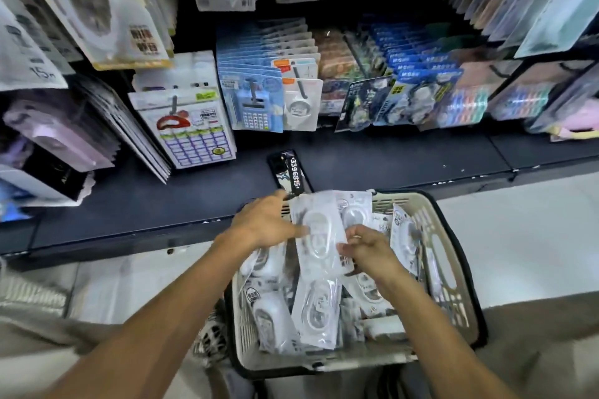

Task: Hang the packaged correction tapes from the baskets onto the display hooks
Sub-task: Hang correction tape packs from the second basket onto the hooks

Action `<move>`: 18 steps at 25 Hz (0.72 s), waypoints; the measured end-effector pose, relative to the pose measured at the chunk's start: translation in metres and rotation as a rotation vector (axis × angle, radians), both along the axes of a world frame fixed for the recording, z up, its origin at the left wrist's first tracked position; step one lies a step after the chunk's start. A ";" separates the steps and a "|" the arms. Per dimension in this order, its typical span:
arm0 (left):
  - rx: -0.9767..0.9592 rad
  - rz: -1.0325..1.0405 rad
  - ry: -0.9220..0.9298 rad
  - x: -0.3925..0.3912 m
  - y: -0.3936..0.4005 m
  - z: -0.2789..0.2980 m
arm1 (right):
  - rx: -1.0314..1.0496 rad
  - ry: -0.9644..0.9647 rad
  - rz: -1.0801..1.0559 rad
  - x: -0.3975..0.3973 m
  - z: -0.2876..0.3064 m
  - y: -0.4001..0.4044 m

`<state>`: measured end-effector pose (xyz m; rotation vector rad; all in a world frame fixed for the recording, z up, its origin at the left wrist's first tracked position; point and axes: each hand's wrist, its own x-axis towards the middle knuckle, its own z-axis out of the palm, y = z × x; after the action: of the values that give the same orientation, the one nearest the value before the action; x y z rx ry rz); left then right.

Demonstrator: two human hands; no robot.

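Both hands are over the basket [453, 269], and the work looks far from finished: the basket is full of packaged correction tapes [319, 311], although many similar packs already hang on the hooks above. The left hand [262, 223] holds one side of a small stack of packs [319, 236] just above the basket, its fingers hidden behind them, and the right hand [366, 246] pinches the other edge with curled fingers. Readable writing is scarce: "15m" on a hanging pack [32, 42] at the left, "M&G" on the blue cards [418, 68], and digits like "3396875" on a black strap [295, 172] on the shelf.
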<state>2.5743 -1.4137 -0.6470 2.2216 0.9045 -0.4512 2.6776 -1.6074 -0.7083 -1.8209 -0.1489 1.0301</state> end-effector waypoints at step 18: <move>-0.364 0.637 -0.454 0.001 -0.015 -0.029 | 0.079 -0.106 -0.479 0.015 -0.023 -0.002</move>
<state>2.5755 -1.4283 -0.6761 1.5035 1.1026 0.1741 2.6926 -1.6091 -0.7311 -1.7238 0.1750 0.5827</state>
